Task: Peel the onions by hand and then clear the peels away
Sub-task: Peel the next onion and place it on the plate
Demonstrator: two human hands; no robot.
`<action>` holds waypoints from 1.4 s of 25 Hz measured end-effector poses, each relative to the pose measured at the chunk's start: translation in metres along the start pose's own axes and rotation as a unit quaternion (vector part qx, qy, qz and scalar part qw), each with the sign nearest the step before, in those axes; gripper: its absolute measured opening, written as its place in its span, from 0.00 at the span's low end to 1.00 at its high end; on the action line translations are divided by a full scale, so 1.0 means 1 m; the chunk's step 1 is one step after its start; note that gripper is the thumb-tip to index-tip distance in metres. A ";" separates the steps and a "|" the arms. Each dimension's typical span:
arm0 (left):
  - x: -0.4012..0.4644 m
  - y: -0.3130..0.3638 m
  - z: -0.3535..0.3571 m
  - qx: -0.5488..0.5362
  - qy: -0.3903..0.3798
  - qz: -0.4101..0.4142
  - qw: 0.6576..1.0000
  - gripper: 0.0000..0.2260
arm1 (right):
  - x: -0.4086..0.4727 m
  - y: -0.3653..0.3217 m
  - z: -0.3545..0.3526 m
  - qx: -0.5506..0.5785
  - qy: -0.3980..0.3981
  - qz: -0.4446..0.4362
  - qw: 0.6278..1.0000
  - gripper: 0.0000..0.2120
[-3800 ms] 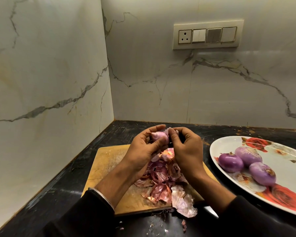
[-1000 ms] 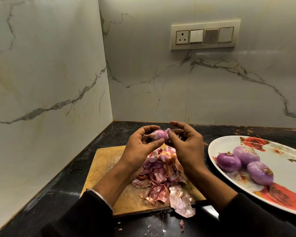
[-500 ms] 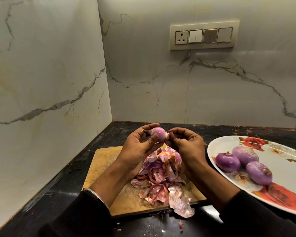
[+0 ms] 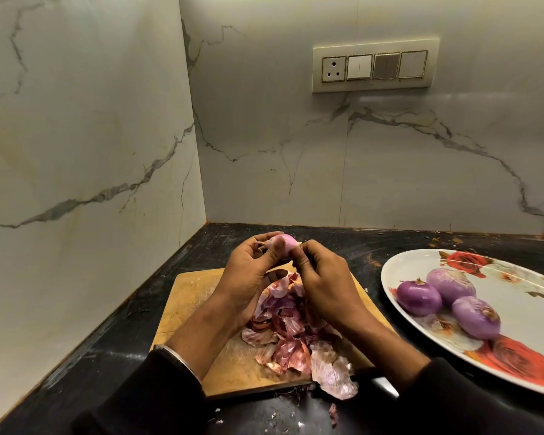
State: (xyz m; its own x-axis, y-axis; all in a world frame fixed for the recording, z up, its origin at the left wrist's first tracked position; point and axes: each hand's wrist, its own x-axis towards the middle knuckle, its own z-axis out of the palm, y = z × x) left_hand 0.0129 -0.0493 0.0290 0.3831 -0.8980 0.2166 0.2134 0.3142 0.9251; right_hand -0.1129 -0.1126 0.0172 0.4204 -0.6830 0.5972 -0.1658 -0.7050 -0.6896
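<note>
A small pale purple onion is held above the wooden cutting board. My left hand grips it, fingers over the top and thumb across the front. My right hand touches the onion's right end, its fingertips pinching a bit of skin there. Under both hands a heap of purple and brown peels covers the board, and one large pale peel hangs over its front edge.
To the right lies an oval white plate with red roses, holding three peeled purple onions. The black countertop meets marble walls at left and behind. Small peel scraps lie near the front edge. A switch panel is on the back wall.
The onion has been turned in my left hand, and more smooth peeled surface shows. My right hand's fingers have closed in on its right end. Both hands stayed over the board.
</note>
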 end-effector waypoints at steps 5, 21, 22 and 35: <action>0.002 0.000 0.000 -0.015 0.009 -0.007 1.000 0.18 | 0.001 0.001 0.001 0.000 0.017 -0.054 0.998 0.15; -0.001 0.004 0.001 0.039 0.048 0.002 0.998 0.11 | -0.001 -0.002 0.001 0.050 0.004 0.007 0.999 0.12; -0.002 0.003 0.001 0.050 0.046 0.006 0.998 0.12 | -0.001 -0.003 0.000 0.058 0.022 -0.006 0.998 0.12; -0.007 0.001 0.006 0.043 -0.025 0.007 0.999 0.19 | 0.000 0.002 0.003 -0.032 0.073 -0.024 0.997 0.12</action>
State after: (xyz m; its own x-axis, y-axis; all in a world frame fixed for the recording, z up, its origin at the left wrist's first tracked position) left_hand 0.0052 -0.0445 0.0297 0.3397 -0.9087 0.2428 0.1290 0.3007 0.9450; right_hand -0.1106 -0.1135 0.0149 0.2967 -0.6654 0.6850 -0.2069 -0.7451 -0.6341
